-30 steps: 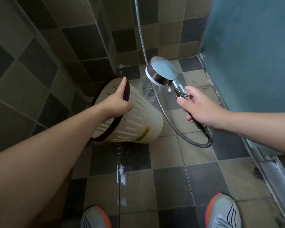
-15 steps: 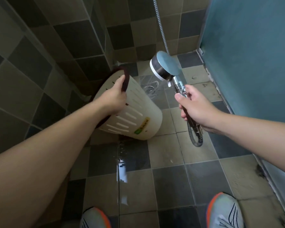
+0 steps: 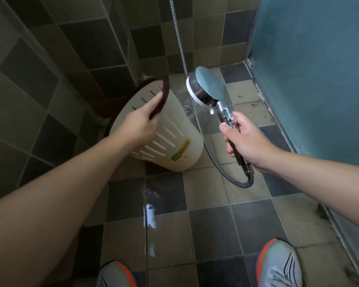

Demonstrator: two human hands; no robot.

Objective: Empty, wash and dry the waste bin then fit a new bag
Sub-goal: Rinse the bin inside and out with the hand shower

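Observation:
A cream slotted waste bin (image 3: 180,133) with a dark red rim is held tilted above the tiled floor, mouth facing up and left toward me. A green and yellow label sits near its base. My left hand (image 3: 141,121) grips the rim, fingers inside the mouth. My right hand (image 3: 243,139) is closed on the chrome handle of a shower head (image 3: 205,88), held just right of the bin with its round face turned away from it. The metal hose (image 3: 220,168) loops below my right hand and rises up the back wall.
Checkered grey and beige tiles cover the floor and the left and back walls. A thin stream of water (image 3: 149,212) lies on the floor below the bin. A teal wall (image 3: 315,69) bounds the right side. My two shoes (image 3: 278,266) stand at the bottom edge.
The bin's mouth has turned more toward me and the bin has shifted slightly right. The shower head moved right and up a little, and the hose loop under my right hand has tightened.

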